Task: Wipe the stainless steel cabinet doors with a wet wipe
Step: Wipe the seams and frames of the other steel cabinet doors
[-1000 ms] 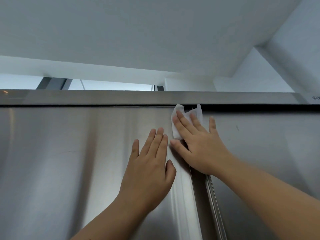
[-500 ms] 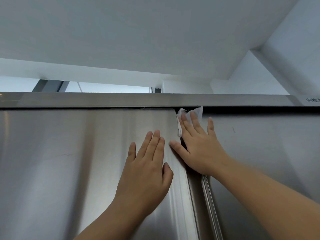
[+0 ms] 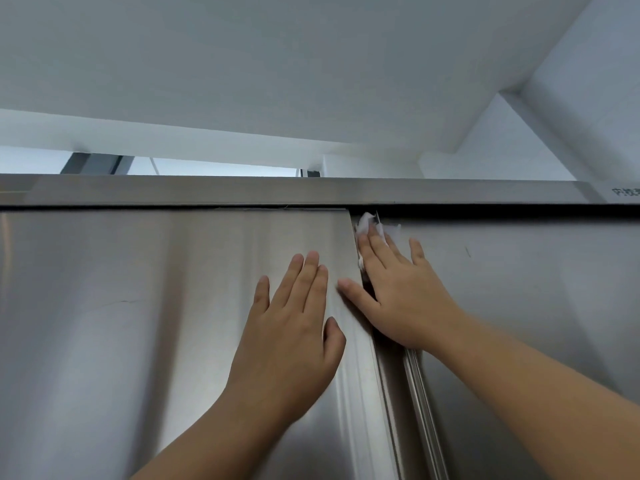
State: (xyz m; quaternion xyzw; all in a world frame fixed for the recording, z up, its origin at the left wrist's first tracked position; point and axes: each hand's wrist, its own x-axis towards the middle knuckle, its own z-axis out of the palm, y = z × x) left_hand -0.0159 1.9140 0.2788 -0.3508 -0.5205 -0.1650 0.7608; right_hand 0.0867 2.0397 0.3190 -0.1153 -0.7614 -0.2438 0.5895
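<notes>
Just past twelve o'clock, the right hand (image 3: 401, 292) presses a wipe (image 3: 364, 225) against the top inner corner of the right door (image 3: 536, 306), grip apart, fingers straight. At its nine o'clock the left hand (image 3: 294, 327) lies flat on the left door (image 3: 138, 306), grip apart. A label (image 3: 625, 192) at two o'clock is too blurred to read.

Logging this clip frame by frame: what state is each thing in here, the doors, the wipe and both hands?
Left door: looks shut, its edge overlapping in front of the right one.
Right door: looks shut, set behind the left one.
Wipe: crumpled, pressed against the right door's top corner by the seam.
Left hand: flat on the left door, fingers straight, holding nothing.
Right hand: fingers straight, pressing the wipe; thumb touches the left door.
</notes>
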